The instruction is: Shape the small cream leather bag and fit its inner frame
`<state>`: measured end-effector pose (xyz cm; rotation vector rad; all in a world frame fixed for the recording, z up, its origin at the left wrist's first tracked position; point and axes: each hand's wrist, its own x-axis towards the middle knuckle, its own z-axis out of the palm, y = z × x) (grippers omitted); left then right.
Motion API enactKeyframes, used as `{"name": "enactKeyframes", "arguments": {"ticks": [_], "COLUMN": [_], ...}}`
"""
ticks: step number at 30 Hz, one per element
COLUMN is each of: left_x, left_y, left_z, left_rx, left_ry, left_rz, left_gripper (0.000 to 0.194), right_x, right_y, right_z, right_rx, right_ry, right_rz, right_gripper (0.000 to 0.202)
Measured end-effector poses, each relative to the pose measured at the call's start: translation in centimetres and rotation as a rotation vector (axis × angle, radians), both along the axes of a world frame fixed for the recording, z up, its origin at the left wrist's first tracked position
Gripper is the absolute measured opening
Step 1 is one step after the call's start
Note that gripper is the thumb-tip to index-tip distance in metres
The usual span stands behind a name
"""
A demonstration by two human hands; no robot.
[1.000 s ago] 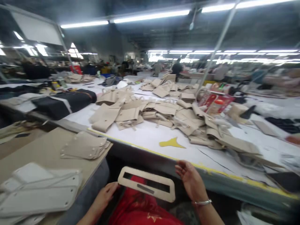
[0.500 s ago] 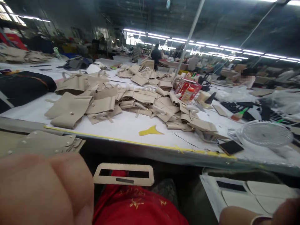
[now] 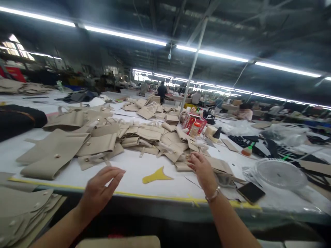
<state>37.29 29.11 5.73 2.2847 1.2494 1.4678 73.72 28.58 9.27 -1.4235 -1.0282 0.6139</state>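
My left hand (image 3: 102, 187) hovers over the front edge of the white-topped table, fingers stretched out and thumb a little apart, holding nothing. Forward at the right, my right hand (image 3: 203, 172) reaches to the near side of a heap of beige leather-like bag pieces (image 3: 148, 133) with metal snaps. Its fingers are loosely bent and apart by one flap (image 3: 178, 155); whether they touch it I cannot tell. Between the hands lies a yellow, fork-ended flat piece (image 3: 156, 175). A beige panel edge (image 3: 121, 242) shows at the bottom, mostly out of view.
Stacked beige pieces with snaps (image 3: 23, 210) sit low at the left. Right of my right hand are a dark phone (image 3: 250, 192), a round clear plastic lid (image 3: 280, 172) and a glue bottle (image 3: 247, 150). A red box (image 3: 192, 123) and a pole (image 3: 193, 65) stand behind the heap.
Both hands have come up from the lower corners and forward over the table, the right one as far as the heap. The view has tilted up, and the slotted beige piece is no longer visible.
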Motion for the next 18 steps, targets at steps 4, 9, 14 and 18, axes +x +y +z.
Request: {"name": "enactKeyframes", "arguments": {"ticks": [4,9,14,18], "left_x": [0.5,0.7,1.0,0.8], "left_y": [8.2,10.7,10.5,11.1], "left_z": [-8.8,-16.4,-16.4,-16.7], "left_rx": [0.014,0.047,0.046,0.072], "left_ry": [0.273,0.452,0.479,0.452], "left_rz": [0.024,0.187,0.198,0.197], "left_gripper": [0.030,0.030,0.027,0.024], "right_x": [0.5,-3.7,-7.6,-7.9], "right_y": [9.2,18.3,25.9,29.7], "right_z": [-4.6,-6.2,-6.0,-6.2], "right_rx": [-0.320,-0.396,-0.380,-0.468], "right_ry": [-0.155,-0.410,-0.806,-0.997], "right_rz": [-0.006,0.086,0.042,0.000], "right_gripper": [0.015,0.018,0.040,0.046]}}
